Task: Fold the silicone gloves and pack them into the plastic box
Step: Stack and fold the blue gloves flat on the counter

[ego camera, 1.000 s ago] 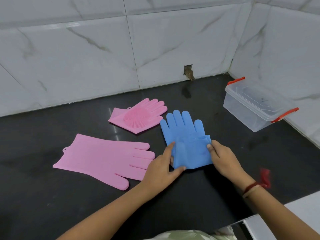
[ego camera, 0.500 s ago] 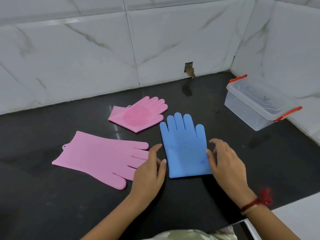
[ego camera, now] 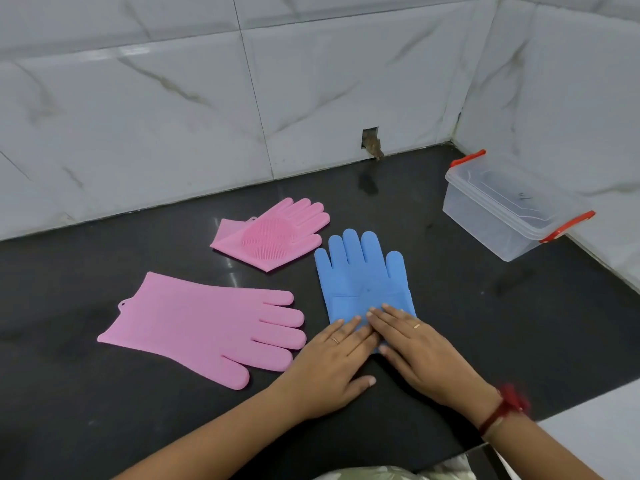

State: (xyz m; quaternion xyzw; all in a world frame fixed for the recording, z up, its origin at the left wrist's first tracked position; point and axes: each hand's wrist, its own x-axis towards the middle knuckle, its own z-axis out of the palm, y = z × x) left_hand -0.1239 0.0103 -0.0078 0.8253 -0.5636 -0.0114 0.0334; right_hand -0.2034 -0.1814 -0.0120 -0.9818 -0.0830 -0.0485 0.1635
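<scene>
A black tabletop (ego camera: 519, 341) is meeting marble wall tiles. Nearest, the left hand (ego camera: 334, 367) and right hand (ego camera: 420, 349) are lying open and flat, gripping nothing, pressing the blue glove (ego camera: 362, 271)'s folded cuff. Beyond are lying a flat pink glove (ego camera: 194, 320) and a folded pink glove (ego camera: 273, 233). Next, probably another fold; the lidded plastic box (ego camera: 498, 209) needs opening.

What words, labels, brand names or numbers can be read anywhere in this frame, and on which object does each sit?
None can be read.
Plastic box: a small dark mark on its clear lid, too small and blurred to tell whether it is writing.
Blue glove, flat pink glove and folded pink glove: no print visible.
Countertop and wall tiles: no text.
</scene>
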